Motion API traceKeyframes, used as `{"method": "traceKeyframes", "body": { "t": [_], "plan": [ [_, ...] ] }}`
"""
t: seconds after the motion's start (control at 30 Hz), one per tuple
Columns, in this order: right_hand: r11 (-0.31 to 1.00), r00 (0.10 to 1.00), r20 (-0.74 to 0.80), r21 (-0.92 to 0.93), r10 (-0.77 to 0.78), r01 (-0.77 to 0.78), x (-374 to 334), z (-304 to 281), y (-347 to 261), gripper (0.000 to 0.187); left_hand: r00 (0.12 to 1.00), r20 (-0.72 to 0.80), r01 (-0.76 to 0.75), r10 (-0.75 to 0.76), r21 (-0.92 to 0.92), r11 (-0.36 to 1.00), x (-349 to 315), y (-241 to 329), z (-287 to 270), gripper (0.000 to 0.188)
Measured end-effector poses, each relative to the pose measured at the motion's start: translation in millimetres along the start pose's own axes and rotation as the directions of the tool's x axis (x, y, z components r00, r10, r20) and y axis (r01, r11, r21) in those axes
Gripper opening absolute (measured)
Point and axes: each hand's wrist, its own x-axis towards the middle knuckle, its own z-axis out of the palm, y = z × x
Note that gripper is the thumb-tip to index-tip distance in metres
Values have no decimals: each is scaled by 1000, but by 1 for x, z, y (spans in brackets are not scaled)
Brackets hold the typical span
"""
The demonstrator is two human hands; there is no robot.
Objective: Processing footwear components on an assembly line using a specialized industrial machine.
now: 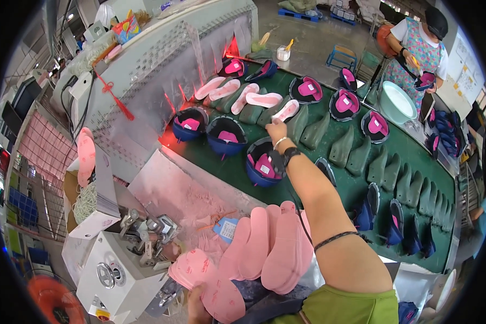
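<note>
My right hand point(277, 130) reaches far out over the green conveyor. Its fingers are pinched at the near end of a pale pink insole point(286, 111), which lies along a green shoe last. At the lower edge, my left hand point(196, 305) grips a stack of pink insoles point(213, 289) printed with red marks; part of the hand is hidden. More pink insoles point(272, 240) stand in piles beside it. Several other insoles point(263, 100) lie on green lasts to the left of my right hand. Below my wrist sits a dark blue shoe upper point(264, 164) with a magenta lining.
Rows of green lasts point(380, 164) and blue uppers cover the green conveyor point(210, 162), beside a grey machine point(178, 54) glowing red. A white machine with a handwheel point(113, 275) stands at lower left. Across the conveyor, a co-worker point(416, 54) holds an upper near a pale green basin point(398, 101).
</note>
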Motion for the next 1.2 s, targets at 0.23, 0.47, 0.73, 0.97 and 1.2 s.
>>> {"method": "traceKeyframes", "body": {
  "t": [0.23, 0.47, 0.73, 0.97, 1.2],
  "plan": [
    [948, 88, 945, 317, -316, -7, -288, -69, -147, 17, 990, 92, -93, 111, -178, 980, 2, -6, 7, 28],
    [1000, 354, 935, 21, -13, -20, -433, -111, -167, 21, 996, 53, -56, 68, -193, 980, -23, -15, -11, 34],
    [996, 507, 858, 66, -86, 57, -426, 17, -111, 36, 992, 87, -57, 89, -317, 947, -83, -25, -40, 46],
    [979, 507, 838, -179, 201, -94, -406, 13, -146, 48, 986, 125, -68, 113, -317, 946, -93, -6, -42, 53],
    [622, 405, 707, 63, -579, 780, -359, -28, -180, 18, 983, 79, -132, 164, -310, 942, -79, -7, -44, 56]
  ]
}}
